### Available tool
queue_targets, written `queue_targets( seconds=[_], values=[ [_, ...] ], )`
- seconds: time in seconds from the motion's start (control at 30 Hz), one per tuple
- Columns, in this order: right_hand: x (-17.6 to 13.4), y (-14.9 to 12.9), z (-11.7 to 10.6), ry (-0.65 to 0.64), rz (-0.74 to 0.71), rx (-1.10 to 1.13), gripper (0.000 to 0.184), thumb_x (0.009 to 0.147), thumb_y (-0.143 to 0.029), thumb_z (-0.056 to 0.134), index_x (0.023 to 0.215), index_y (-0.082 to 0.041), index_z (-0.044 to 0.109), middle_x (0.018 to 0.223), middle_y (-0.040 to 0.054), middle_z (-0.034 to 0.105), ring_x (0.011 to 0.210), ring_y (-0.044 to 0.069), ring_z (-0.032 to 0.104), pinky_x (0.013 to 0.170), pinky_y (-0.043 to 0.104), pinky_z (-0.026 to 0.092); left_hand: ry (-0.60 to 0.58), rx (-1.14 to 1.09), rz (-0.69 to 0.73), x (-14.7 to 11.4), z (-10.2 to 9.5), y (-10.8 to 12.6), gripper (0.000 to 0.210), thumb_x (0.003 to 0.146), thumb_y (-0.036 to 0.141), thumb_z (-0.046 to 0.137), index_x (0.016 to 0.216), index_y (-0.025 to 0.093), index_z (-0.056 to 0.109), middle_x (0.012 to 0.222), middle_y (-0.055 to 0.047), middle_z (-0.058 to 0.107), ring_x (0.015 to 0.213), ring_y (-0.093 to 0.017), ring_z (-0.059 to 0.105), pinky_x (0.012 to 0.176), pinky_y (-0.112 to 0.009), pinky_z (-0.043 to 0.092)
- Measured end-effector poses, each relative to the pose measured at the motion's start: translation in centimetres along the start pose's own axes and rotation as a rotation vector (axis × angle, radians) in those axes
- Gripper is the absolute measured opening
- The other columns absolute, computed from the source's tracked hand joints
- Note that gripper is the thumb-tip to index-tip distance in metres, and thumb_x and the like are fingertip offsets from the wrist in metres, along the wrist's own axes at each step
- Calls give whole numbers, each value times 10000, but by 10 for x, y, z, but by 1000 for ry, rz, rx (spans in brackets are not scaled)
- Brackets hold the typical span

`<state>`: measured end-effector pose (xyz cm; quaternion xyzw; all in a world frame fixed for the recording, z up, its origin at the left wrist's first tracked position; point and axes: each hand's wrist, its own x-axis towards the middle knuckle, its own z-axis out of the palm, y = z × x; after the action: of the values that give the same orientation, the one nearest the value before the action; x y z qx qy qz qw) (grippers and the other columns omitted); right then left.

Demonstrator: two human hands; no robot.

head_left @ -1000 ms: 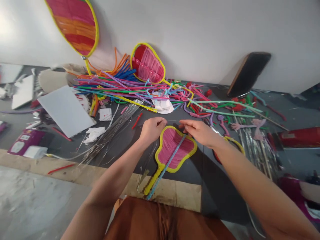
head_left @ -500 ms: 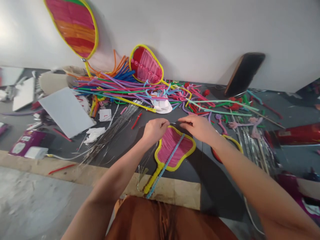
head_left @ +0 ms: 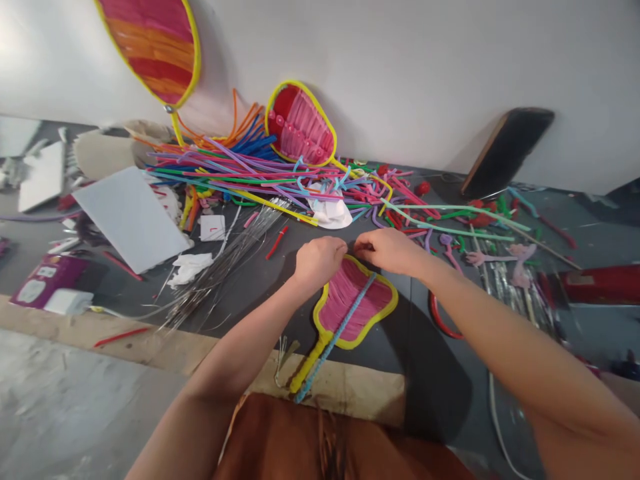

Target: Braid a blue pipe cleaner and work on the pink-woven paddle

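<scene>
A fan-shaped piece (head_left: 344,303) with a pink wrapped face, a yellow fuzzy rim and a yellow handle lies on the dark table below my hands. Along its face and handle runs a light blue twisted pipe cleaner (head_left: 327,351). My left hand (head_left: 320,260) is closed in a pinch just above the piece's top left edge. Close by on the right, my right hand (head_left: 387,251) has its fingertips pressed together over the top edge. What the fingers hold is too small or hidden to make out.
Behind my hands lies a heap of coloured pipe cleaners (head_left: 225,167). Two finished-looking fans, one pink (head_left: 305,137) and one striped (head_left: 155,50), lean at the wall, as does a phone (head_left: 507,153). Thin wires (head_left: 227,263) and a white board (head_left: 133,220) lie left.
My hands have drawn slightly closer together above the fan's top edge. A thin strand that showed between the fingertips no longer shows. The view has shifted a little.
</scene>
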<state>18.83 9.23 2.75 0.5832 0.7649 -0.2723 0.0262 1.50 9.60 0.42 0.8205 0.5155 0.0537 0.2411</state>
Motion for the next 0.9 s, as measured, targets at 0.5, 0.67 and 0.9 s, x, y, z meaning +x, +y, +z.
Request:
queue_targets(
  seconds=[0.5,0.67,0.9],
  values=[
    [8,10,-1,-213,89,314,117,774,-241,558,771,-207,670,642,-20,697,607,122,636,555,201,419,30,159,32,-47,-13,-24,298,922,233,415,1123,238,635,925,-48,666,859,-169,629,743,-257,464],
    [9,6,-5,-201,76,193,138,769,-230,556,772,-220,693,664,-26,708,624,125,631,573,221,384,-18,230,67,-49,-12,-20,305,926,188,392,1112,212,632,874,-51,651,811,-184,616,718,-287,470],
    [11,7,-4,-204,63,124,164,768,-241,541,764,-239,704,720,-17,720,681,149,633,584,244,366,-29,274,54,-50,-7,-19,361,938,209,371,1258,195,537,925,-69,646,781,-179,625,686,-280,480]
  ],
)
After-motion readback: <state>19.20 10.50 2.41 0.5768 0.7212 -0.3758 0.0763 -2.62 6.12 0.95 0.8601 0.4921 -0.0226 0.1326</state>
